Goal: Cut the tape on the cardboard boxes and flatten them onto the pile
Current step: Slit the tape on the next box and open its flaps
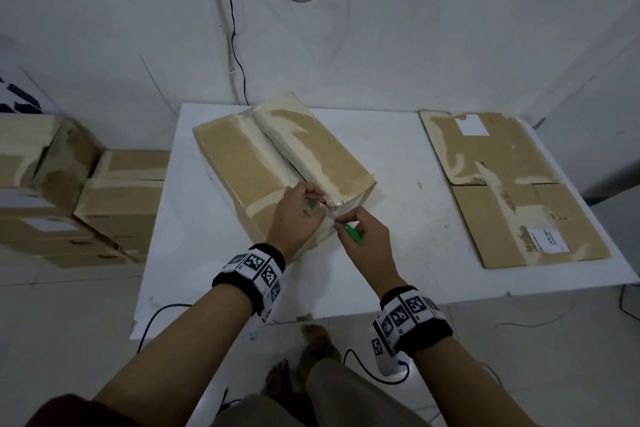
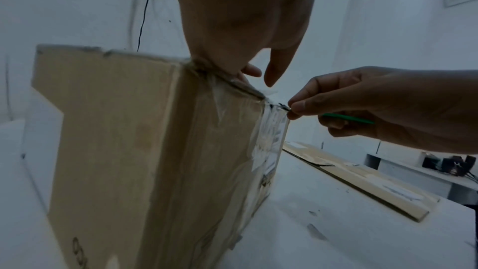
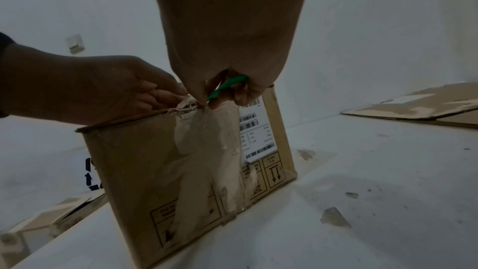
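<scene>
A taped cardboard box (image 1: 277,156) (image 2: 116,130) (image 3: 181,161) stands at the middle of the white table (image 1: 398,253), its top seam split open. My left hand (image 1: 320,197) (image 3: 165,97) rests on the near top edge of the box, fingers curled, pinching crumpled clear tape (image 1: 330,210) (image 3: 186,102). My right hand (image 1: 341,221) (image 2: 292,109) is just right of it. It pinches the same tape at the box corner and holds a green cutter (image 1: 353,233) (image 2: 346,118) (image 3: 227,86) in its fingers. The cutter's blade is hidden.
A pile of flattened cardboard (image 1: 512,191) (image 2: 362,183) (image 3: 419,107) lies on the table's right side. Several taped boxes (image 1: 69,191) are stacked on the floor at the left. Cables (image 1: 156,319) run on the floor by the table's near edge, close to my bare feet (image 1: 311,340).
</scene>
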`<state>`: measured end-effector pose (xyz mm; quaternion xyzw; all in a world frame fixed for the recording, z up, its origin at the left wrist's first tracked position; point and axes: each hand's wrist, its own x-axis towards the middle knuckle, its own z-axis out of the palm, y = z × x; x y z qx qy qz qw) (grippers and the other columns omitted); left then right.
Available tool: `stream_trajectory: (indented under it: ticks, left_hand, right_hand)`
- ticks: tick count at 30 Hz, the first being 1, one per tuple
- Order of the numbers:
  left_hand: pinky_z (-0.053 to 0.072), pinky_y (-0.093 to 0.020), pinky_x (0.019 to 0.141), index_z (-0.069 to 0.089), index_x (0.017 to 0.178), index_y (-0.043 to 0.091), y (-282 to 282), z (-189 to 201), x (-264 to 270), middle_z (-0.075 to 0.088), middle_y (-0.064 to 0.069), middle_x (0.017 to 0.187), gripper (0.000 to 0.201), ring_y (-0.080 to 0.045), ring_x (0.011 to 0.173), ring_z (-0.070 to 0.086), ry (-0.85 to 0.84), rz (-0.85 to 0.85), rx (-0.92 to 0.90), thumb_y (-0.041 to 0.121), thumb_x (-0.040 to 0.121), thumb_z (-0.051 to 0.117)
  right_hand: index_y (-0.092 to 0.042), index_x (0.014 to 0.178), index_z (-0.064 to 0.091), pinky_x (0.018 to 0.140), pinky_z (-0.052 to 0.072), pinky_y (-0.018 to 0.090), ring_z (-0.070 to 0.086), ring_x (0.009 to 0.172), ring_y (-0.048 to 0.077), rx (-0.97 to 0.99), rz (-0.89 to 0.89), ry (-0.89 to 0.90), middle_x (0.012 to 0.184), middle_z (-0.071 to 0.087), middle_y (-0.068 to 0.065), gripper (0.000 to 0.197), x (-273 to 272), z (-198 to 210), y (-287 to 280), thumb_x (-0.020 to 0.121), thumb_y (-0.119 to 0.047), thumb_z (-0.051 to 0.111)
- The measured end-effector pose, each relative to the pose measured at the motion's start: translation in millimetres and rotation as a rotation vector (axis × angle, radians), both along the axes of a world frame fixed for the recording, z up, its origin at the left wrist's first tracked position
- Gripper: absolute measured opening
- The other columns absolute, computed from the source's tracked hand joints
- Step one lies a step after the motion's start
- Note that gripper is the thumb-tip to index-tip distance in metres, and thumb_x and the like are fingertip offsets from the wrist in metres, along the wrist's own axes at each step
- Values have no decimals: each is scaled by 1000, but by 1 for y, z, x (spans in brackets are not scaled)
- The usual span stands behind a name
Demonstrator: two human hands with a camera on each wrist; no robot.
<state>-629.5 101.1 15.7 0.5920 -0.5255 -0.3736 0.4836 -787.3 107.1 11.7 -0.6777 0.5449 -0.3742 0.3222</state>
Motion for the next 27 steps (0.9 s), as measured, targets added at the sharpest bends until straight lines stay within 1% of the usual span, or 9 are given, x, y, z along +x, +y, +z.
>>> stream_trajectory:
  ticks: [3,7,11,13,16,18,21,24,27]
  left_hand:
    - [44,-47,100,59,98,22,-1,1,-1,64,11,93,25,-4,95,60,33,19,12,6,80,67]
    - [50,-41,93,59,99,21,0,1,2,66,2,99,31,-11,102,61,56,-12,12,-3,81,63]
    - [48,-43,97,60,100,15,0,1,4,68,3,99,26,-11,103,62,69,-29,18,-2,81,63]
    - [42,-48,103,60,99,18,1,-2,5,68,9,97,24,-6,100,63,60,-29,15,3,80,63]
    - [36,-53,108,60,98,20,0,-4,7,69,12,95,23,-1,97,62,25,-30,17,5,80,63]
    - [42,-48,103,61,98,18,0,-3,7,67,11,95,22,-5,99,62,-2,-30,14,5,81,65]
    - [51,-39,87,59,93,17,-3,-2,0,63,8,92,16,-16,97,59,-68,6,3,14,81,70]
    - [49,-26,73,51,93,15,-8,7,-13,60,-2,89,24,-17,86,57,-103,111,58,24,83,71]
    - [51,-39,77,43,101,14,-19,18,-25,62,-5,88,46,-25,88,57,-169,231,146,37,79,76]
  right_hand:
    - [-6,85,64,59,36,7,54,64,-1,-24,-12,-16,73,60,-8,5,6,-3,-1,90,-7,67]
    - [-5,84,61,59,37,9,51,63,3,3,-47,-48,79,63,5,9,11,-10,3,92,-8,65]
    - [-9,86,60,66,42,14,53,73,6,14,-47,-51,84,61,3,8,21,-10,-3,93,-9,62]
    - [-9,87,60,71,46,19,57,80,10,18,-64,-72,88,62,4,6,27,-11,-6,93,-6,60]
    - [-7,84,59,65,42,17,51,70,7,15,-127,-100,83,60,6,9,18,-13,-5,93,-4,61]
    - [-7,83,59,61,36,11,47,63,2,-9,-121,-65,78,59,5,11,9,-10,-7,93,-5,62]
    - [-6,82,56,56,35,11,45,59,3,-52,-175,-60,74,56,4,13,-3,-5,-14,93,-4,62]
    - [-11,86,55,58,37,12,49,63,3,-41,-245,-64,77,58,0,10,-17,-3,-17,91,-8,64]
    - [-14,102,56,61,42,11,56,73,4,-43,-318,-53,84,60,-5,19,-29,-1,-20,87,-13,69]
